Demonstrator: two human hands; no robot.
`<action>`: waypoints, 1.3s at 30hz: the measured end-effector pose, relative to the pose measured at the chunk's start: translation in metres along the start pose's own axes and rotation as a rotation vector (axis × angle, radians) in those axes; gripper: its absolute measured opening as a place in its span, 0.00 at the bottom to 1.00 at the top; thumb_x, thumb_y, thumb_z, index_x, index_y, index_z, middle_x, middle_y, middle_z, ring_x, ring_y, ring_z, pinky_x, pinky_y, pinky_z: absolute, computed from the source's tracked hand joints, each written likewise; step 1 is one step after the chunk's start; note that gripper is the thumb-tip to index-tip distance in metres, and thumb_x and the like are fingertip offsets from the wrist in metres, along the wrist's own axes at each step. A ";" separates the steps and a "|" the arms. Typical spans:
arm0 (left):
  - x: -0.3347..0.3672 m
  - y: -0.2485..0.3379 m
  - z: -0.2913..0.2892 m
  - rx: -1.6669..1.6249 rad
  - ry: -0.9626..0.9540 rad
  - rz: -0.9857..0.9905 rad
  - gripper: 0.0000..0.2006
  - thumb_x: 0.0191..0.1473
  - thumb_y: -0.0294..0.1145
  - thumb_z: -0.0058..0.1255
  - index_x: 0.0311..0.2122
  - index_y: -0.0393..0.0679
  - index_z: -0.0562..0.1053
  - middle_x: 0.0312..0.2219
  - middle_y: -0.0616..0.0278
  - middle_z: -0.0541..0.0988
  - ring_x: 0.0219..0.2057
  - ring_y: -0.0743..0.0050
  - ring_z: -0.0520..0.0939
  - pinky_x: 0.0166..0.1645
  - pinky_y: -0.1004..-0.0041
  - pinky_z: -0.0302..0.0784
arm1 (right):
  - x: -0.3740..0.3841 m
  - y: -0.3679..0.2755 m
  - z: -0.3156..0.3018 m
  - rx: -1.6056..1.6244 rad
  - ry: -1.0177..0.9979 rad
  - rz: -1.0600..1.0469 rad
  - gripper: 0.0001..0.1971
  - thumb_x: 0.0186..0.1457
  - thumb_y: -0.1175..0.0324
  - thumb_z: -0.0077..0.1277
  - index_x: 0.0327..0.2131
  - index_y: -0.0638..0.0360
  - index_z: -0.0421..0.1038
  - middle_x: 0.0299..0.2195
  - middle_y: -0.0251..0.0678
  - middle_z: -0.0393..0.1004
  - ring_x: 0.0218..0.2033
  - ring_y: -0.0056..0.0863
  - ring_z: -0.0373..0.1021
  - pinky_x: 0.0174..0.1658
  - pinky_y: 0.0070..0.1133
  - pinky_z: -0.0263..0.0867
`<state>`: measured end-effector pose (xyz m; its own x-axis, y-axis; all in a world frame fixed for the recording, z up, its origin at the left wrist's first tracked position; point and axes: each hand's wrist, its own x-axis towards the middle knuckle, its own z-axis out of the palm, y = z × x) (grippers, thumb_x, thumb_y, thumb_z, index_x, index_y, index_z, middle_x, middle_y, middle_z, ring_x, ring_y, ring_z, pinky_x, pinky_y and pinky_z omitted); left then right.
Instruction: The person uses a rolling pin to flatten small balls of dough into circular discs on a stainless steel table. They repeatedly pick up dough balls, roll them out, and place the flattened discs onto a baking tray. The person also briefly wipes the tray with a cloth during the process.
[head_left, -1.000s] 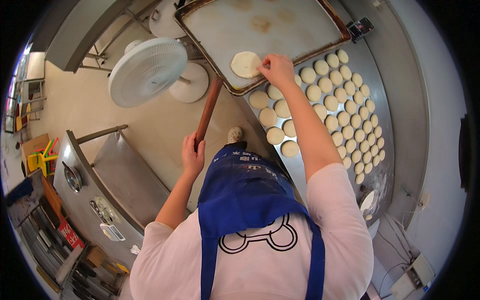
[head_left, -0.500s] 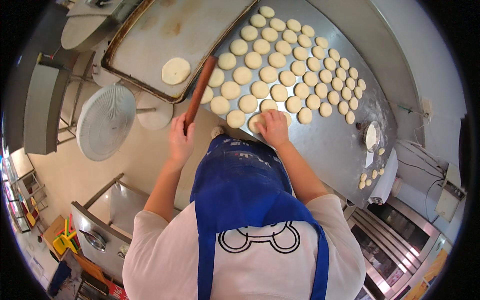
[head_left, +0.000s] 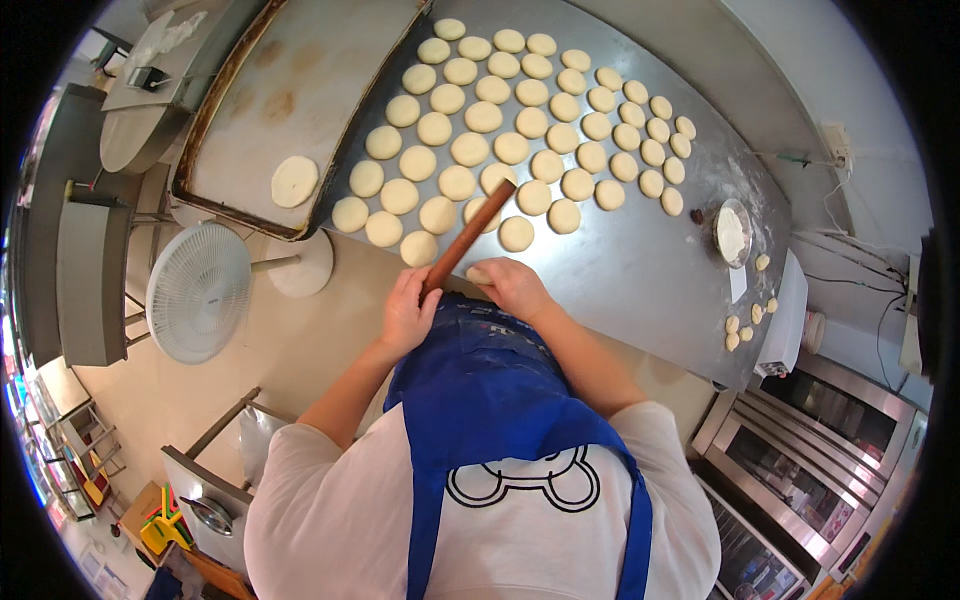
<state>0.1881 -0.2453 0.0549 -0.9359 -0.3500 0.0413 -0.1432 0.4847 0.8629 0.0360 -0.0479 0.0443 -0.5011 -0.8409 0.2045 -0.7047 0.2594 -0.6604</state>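
Note:
A wooden rolling pin (head_left: 472, 234) slants up and to the right from my left hand (head_left: 407, 312), whose fingers are wrapped round its near end. Its far end reaches over the dough rounds at the table's front edge. My right hand (head_left: 514, 290) is closed on a dough round (head_left: 480, 275) at that edge, mostly covered by the fingers. Many pale, thick dough rounds (head_left: 469, 150) lie in rows over the metal table (head_left: 640, 265). A flatter, rolled-out dough disc (head_left: 295, 182) rests on the baking tray (head_left: 330, 110) to the left.
A bowl of white flour (head_left: 732, 232) and several small dough pieces (head_left: 746, 333) sit at the table's right end. Left of me stands a white fan (head_left: 199, 292). Ovens (head_left: 800, 470) are at the lower right, and a wall borders the table's far side.
The rolling pin has swung right, from beside the tray to over the table edge. My right hand has drawn a dough round toward me, and my hands are closer together. The whole view has shifted.

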 end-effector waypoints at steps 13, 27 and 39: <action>0.042 0.083 0.230 0.325 -0.273 0.070 0.15 0.55 0.35 0.59 0.47 0.46 0.74 0.38 0.56 0.76 0.43 0.51 0.79 0.46 0.58 0.77 | -0.165 0.134 -0.130 -0.399 0.275 0.326 0.10 0.51 0.61 0.61 0.23 0.55 0.80 0.30 0.36 0.75 0.34 0.41 0.71 0.38 0.36 0.69; 0.061 0.076 0.248 0.457 -0.284 0.185 0.18 0.54 0.35 0.60 0.48 0.42 0.71 0.39 0.53 0.75 0.45 0.49 0.77 0.46 0.55 0.76 | -0.159 0.122 -0.101 -0.457 0.051 0.492 0.33 0.55 0.44 0.55 0.57 0.54 0.68 0.65 0.48 0.58 0.66 0.46 0.54 0.68 0.49 0.42; 0.058 0.083 0.249 0.498 -0.327 0.093 0.21 0.52 0.36 0.62 0.49 0.42 0.70 0.40 0.53 0.75 0.45 0.49 0.77 0.47 0.55 0.75 | -0.143 0.144 -0.095 -0.522 0.063 0.649 0.41 0.56 0.38 0.52 0.62 0.59 0.60 0.66 0.53 0.54 0.70 0.48 0.48 0.68 0.55 0.38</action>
<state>0.0422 -0.0260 0.0036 -0.9909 -0.0612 -0.1199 -0.1152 0.8464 0.5199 -0.0417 0.1545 -0.0111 -0.9040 -0.4244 -0.0514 -0.4006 0.8830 -0.2446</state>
